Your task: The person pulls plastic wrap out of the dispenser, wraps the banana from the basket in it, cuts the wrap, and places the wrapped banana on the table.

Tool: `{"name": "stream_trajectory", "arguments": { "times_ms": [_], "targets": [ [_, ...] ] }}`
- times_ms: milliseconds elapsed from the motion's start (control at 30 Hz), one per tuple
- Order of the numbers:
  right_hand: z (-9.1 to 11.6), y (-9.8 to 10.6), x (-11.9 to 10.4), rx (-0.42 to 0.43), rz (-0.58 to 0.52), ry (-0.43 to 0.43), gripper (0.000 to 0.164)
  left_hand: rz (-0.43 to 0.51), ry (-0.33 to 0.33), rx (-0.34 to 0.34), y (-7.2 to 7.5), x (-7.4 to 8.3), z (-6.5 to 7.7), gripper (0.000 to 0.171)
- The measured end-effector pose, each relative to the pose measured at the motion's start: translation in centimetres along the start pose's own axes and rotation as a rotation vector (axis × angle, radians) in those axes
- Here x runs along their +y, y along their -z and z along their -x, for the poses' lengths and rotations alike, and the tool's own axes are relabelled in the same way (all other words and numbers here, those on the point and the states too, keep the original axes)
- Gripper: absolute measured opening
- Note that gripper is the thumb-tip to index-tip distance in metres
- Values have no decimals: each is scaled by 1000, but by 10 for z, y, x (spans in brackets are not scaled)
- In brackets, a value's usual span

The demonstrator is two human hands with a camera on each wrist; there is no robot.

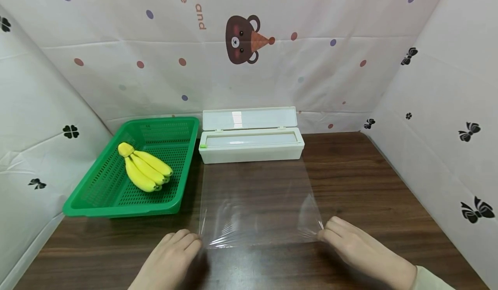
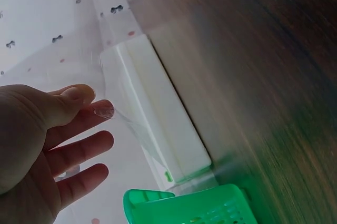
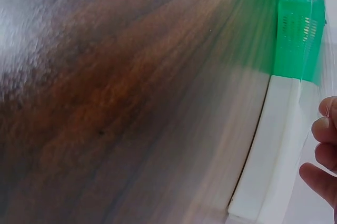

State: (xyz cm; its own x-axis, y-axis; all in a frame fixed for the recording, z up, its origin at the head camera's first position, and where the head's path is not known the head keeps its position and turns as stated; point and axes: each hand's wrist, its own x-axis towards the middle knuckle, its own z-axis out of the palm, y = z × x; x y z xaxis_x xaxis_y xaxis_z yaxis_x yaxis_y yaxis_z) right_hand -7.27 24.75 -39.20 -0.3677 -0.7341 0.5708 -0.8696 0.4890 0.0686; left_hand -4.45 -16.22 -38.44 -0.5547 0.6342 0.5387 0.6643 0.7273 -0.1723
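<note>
A sheet of clear plastic wrap [image 1: 256, 208] stretches from the white wrap dispenser [image 1: 253, 154] toward the front of the table. My left hand [image 1: 171, 255] pinches its near left corner between thumb and index finger, the other fingers spread loosely in the left wrist view. At the near right corner, my right hand [image 1: 358, 249] pinches the film in the same way. Small creases and shiny folds run along the sheet by both hands. The dispenser's lid [image 1: 249, 119] stands raised at the back, and a small green piece [image 1: 203, 146] sits at its left end.
Left of the dispenser stands a green plastic basket [image 1: 120, 212] holding a bunch of yellow bananas [image 1: 145, 169]. Dark wood-grain table [image 1: 350, 173] extends to the right. White patterned sheets [image 1: 330, 78] wall in the back and both sides.
</note>
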Motion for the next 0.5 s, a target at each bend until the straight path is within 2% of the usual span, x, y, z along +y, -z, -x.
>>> {"name": "stream_trajectory", "arguments": {
  "times_ms": [233,500],
  "targets": [
    [1,-3,0,-8,-3,-4,35,12,7,-58,-2,0,2,20],
    [4,-6,0,-33,3,-10,37,-19,8,-98,-6,2,2,21]
  ]
}}
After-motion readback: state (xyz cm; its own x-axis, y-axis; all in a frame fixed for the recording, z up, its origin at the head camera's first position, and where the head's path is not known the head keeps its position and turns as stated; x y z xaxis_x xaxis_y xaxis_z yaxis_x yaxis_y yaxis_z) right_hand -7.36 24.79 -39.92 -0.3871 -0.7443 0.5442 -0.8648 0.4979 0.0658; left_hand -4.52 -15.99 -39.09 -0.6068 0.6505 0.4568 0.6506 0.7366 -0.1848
